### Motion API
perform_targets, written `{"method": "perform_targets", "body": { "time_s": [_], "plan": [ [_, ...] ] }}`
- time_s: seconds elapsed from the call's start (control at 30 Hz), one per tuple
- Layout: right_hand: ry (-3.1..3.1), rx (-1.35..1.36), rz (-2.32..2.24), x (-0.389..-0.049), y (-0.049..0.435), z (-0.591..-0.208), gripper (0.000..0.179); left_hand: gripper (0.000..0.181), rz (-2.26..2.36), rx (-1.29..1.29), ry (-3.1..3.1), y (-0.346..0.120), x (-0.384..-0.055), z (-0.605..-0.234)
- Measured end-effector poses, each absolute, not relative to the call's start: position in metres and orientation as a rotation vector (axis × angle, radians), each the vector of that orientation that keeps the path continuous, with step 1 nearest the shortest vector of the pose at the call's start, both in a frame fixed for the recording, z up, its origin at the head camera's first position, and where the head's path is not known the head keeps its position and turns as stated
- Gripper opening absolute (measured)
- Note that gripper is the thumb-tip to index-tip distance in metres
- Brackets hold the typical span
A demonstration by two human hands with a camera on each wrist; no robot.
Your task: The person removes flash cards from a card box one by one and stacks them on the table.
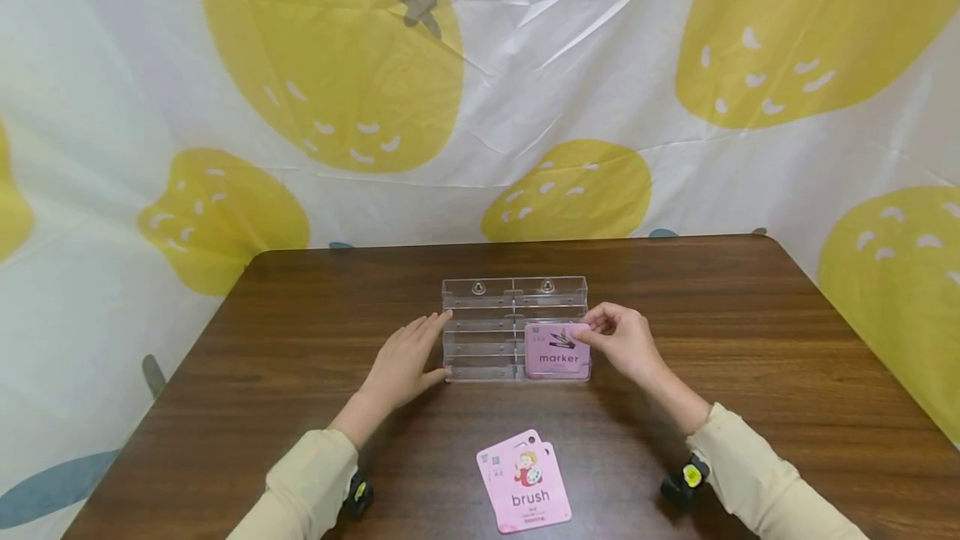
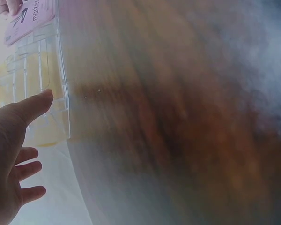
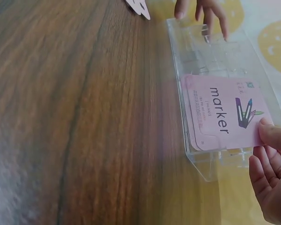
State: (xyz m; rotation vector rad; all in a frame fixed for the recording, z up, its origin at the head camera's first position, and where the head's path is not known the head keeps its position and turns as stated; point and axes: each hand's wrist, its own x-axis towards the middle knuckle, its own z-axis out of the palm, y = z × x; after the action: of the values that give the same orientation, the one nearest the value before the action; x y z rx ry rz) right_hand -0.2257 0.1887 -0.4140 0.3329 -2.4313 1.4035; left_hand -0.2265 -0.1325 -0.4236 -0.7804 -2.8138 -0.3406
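Note:
A clear acrylic rack [image 1: 480, 349] with two columns of tiered slots stands on the table. In its front right slot sits a pink flashcard [image 1: 557, 350] printed "marker", with another pink card edge [image 3: 193, 123] showing beneath it in the right wrist view. My right hand [image 1: 621, 340] pinches the marker card's upper right corner between thumb and fingers. Along the rack's left side, my left hand [image 1: 405, 361] touches the edge with extended fingers, the thumb [image 2: 41, 104] at its front corner.
Nearer me on the brown wooden table [image 1: 315, 315] lie overlapping pink cards, the top one a "brush" card [image 1: 531, 490]. Behind the table hangs a white cloth [image 1: 570, 90] with yellow fruit prints.

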Motion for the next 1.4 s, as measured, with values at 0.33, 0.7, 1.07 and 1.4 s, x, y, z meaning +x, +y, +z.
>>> {"method": "perform_targets", "body": {
  "time_s": [0.33,0.7,1.07,1.4],
  "plan": [
    [-2.354,0.403,1.407,-0.226,0.192,-0.409,0.004,0.082,-0.328,-0.801,-2.788,-0.133,-0.227,-0.424],
    [-2.305,0.387,1.45,-0.219,0.188,-0.394,0.007,0.082,-0.33,-0.818,-2.756,-0.133,-0.226,-0.423],
    [-2.259,0.392,1.546,-0.193,0.169,-0.363,0.006,0.082,-0.326,-0.811,-2.754,-0.133,-0.225,-0.423],
    [-2.288,0.38,1.616,-0.177,0.159,-0.359,0.005,0.083,-0.314,-0.811,-2.754,-0.132,-0.226,-0.423]
  ]
}}
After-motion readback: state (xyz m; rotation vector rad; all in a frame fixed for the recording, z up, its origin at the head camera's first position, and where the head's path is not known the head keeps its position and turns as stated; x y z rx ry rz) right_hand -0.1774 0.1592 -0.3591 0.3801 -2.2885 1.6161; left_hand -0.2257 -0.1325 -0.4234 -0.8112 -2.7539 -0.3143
